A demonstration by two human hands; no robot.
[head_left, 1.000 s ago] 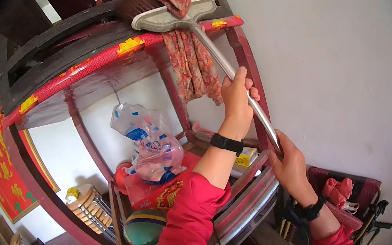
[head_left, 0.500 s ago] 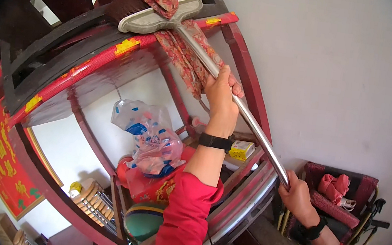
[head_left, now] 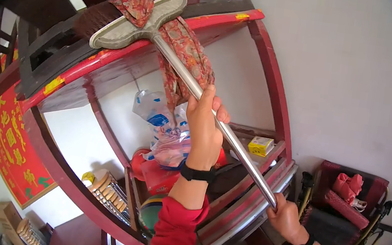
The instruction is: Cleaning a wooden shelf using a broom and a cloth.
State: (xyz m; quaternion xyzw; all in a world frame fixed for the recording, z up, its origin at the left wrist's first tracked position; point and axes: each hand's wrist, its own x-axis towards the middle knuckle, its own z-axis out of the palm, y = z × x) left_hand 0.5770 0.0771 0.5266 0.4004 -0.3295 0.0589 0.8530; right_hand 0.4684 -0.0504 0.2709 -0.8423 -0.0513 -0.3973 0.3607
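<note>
A broom (head_left: 179, 66) with a metal handle and a wide pale head slants from lower right to upper left. Its dark bristles rest at the top edge of a red wooden frame (head_left: 210, 21). A red patterned cloth (head_left: 186, 46) is wrapped round the broom head and hangs down beside the handle. My left hand (head_left: 206, 119) is closed round the middle of the handle, near the cloth's lower end. Lower right, my right hand (head_left: 286, 219) grips the handle's end. Both wrists carry black bands.
Inside the frame hang clear plastic bags (head_left: 168, 138); a yellow box (head_left: 261, 145) sits on a ledge. To the right stands a folding chair (head_left: 338, 213) with a red cloth bundle (head_left: 348, 186). A red poster (head_left: 13, 142) and stacked stools (head_left: 113, 196) are at left.
The broom head with its cloth has shifted left along the frame's top. Both hands have moved slightly left, still holding the handle. The view has also shifted.
</note>
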